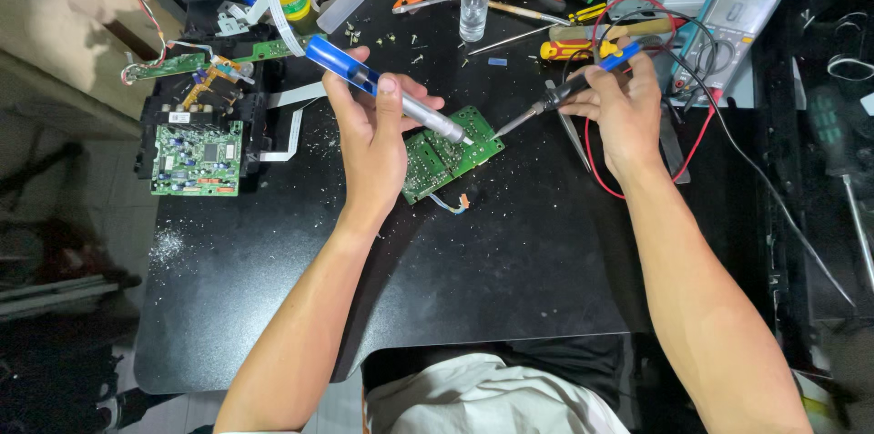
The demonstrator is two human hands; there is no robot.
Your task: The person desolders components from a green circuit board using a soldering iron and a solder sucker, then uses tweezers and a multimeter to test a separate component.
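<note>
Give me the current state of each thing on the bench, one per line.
left hand: gripping the blue desoldering pump, tip at the board
right hand: gripping the soldering iron, tip on the board
green circuit board: flat, bare
small clear bottle: upright, capped
multimeter: lying flat, leads attached

Both forearms rise from the bottom edge toward frame centre — left hand (371, 129) fingers curled shut, thumb up; right hand (619, 102) closed likewise, knuckles upward.

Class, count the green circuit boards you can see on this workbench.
3, perhaps more hidden. One green board lies under the tips of the tools held by the left hand and right hand; a square board sits far left; a narrow strip board lies above it.
</note>
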